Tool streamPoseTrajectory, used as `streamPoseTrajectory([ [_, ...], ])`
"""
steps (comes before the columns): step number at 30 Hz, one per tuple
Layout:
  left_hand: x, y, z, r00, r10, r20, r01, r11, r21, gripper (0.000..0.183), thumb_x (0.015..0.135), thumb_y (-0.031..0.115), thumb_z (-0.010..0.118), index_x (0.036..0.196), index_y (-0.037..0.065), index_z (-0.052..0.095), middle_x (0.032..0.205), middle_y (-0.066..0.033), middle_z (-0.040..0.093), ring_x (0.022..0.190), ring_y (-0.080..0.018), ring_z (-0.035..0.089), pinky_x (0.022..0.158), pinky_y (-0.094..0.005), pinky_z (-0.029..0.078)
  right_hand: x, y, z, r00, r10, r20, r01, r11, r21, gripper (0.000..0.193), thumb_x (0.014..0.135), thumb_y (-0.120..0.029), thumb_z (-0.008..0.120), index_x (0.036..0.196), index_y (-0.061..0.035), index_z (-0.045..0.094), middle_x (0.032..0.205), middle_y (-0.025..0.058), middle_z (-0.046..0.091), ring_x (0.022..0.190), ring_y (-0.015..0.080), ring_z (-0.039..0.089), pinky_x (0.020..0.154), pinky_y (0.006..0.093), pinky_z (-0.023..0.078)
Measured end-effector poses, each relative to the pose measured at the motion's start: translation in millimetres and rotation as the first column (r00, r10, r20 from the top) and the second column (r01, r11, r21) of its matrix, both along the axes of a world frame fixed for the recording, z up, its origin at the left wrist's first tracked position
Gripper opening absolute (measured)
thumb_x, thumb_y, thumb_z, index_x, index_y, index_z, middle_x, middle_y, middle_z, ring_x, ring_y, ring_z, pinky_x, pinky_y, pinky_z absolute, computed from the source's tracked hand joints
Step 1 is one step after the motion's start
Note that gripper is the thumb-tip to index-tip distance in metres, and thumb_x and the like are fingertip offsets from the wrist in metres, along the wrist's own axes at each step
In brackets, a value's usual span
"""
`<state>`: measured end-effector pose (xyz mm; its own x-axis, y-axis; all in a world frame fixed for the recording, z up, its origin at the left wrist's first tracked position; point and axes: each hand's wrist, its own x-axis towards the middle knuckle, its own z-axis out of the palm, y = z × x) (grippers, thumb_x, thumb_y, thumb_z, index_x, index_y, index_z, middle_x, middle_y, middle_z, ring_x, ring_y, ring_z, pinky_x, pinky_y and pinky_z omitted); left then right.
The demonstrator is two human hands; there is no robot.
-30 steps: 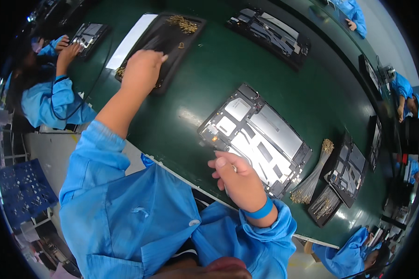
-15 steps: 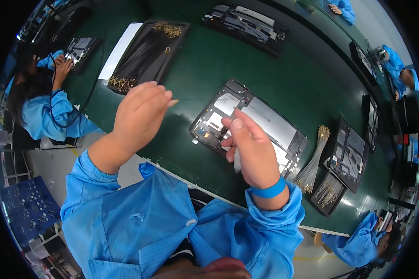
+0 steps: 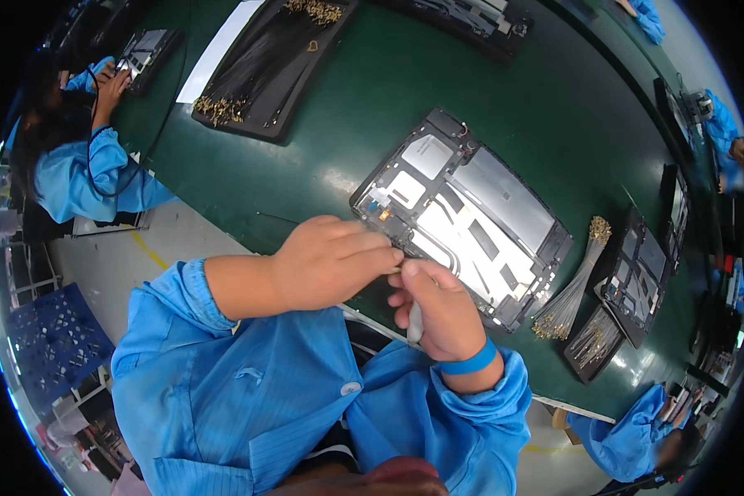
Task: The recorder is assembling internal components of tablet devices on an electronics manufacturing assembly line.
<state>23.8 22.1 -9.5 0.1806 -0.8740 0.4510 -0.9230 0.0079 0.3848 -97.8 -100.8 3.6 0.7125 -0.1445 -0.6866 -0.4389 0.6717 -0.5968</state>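
My left hand (image 3: 331, 263) is closed in a pinch, its fingertips meeting those of my right hand. A thin black cable (image 3: 274, 218) sticks out behind its knuckles and seems to run into the grip. My right hand (image 3: 445, 310) is closed too, with a slim whitish object (image 3: 416, 322) showing below its curled fingers; its kind is not clear. What lies between the fingertips is too small to make out. Just beyond both hands lies an opened tablet (image 3: 504, 194), silver battery and dark frame exposed, at a slant on the green table.
At the far left stands a black tray (image 3: 283, 124) of black cables with gold ends, beside a white sheet (image 3: 215, 58). To the right are a grey cable bundle (image 3: 572, 285), a small cable tray (image 3: 577, 361) and another opened tablet (image 3: 636, 264). A co-worker's sleeve (image 3: 83, 178) is at left.
My left hand has come down and right from near the cable tray to meet my right hand. The right hand has drawn back off the tablet toward me. The view has shifted slightly.
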Motion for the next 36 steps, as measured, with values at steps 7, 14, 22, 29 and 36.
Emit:
streamPoseTrajectory([
  [7, 0.8, -10.2, -18.9, 0.997, 0.078, 0.009, -0.078, 0.997, -0.027, 0.023, 0.060, 0.006, 0.064, 0.081, 0.009, 0.057, 0.084, -0.0033, 0.054, 0.086, -0.0241, 0.049, 0.069, -0.0339, 0.041, -3.9, -9.5, 4.1, 0.925, -0.367, 0.098, 0.368, 0.930, 0.006, 0.023, 0.082, -0.022, 0.050, 0.093, -0.0016, 0.049, 0.083, 0.0086, 0.054, 0.064, 0.0130, 0.049, 0.052, 0.0235, 0.042],
  [14, -3.1, -12.7, -17.4, 0.999, 0.032, -0.037, -0.030, 0.997, 0.066, 0.022, 0.061, 0.006, 0.063, 0.082, 0.009, 0.057, 0.090, -0.0033, 0.053, 0.094, -0.0259, 0.045, 0.079, -0.0387, 0.036, 6.1, -2.2, -8.0, 0.832, -0.390, 0.395, 0.555, 0.552, -0.622, 0.034, 0.089, -0.027, 0.032, 0.103, 0.0027, 0.041, 0.091, 0.0151, 0.055, 0.071, 0.0165, 0.051, 0.070, 0.0283, 0.042],
  [22, -6.0, -18.3, -15.6, 0.998, 0.055, 0.012, -0.056, 0.994, 0.098, 0.019, 0.063, 0.010, 0.063, 0.082, 0.009, 0.059, 0.087, -0.0036, 0.054, 0.092, -0.0240, 0.047, 0.079, -0.0373, 0.035, 1.7, 3.3, -27.4, 0.810, -0.232, 0.538, 0.582, 0.418, -0.697, 0.028, 0.089, -0.024, 0.031, 0.101, 0.0003, 0.037, 0.088, 0.0167, 0.055, 0.074, 0.0187, 0.055, 0.070, 0.0300, 0.043],
  [29, -5.3, -18.1, -12.1, 0.999, 0.046, 0.001, -0.046, 0.990, 0.130, 0.018, 0.064, 0.011, 0.061, 0.082, 0.008, 0.060, 0.086, -0.0037, 0.055, 0.091, -0.0233, 0.048, 0.080, -0.0360, 0.035, 2.7, 3.4, -31.1, 0.782, -0.225, 0.581, 0.617, 0.409, -0.672, 0.027, 0.088, -0.025, 0.034, 0.099, -0.0005, 0.037, 0.086, 0.0176, 0.055, 0.074, 0.0190, 0.054, 0.069, 0.0298, 0.044],
  [36, -4.8, -19.3, -7.9, 0.999, 0.034, -0.011, -0.031, 0.986, 0.164, 0.017, 0.064, 0.011, 0.060, 0.081, 0.008, 0.060, 0.086, -0.0042, 0.056, 0.090, -0.0233, 0.049, 0.080, -0.0358, 0.035, 2.5, 2.6, -35.4, 0.797, -0.219, 0.563, 0.602, 0.380, -0.702, 0.027, 0.088, -0.026, 0.034, 0.097, -0.0008, 0.038, 0.084, 0.0173, 0.056, 0.074, 0.0195, 0.054, 0.069, 0.0296, 0.043],
])
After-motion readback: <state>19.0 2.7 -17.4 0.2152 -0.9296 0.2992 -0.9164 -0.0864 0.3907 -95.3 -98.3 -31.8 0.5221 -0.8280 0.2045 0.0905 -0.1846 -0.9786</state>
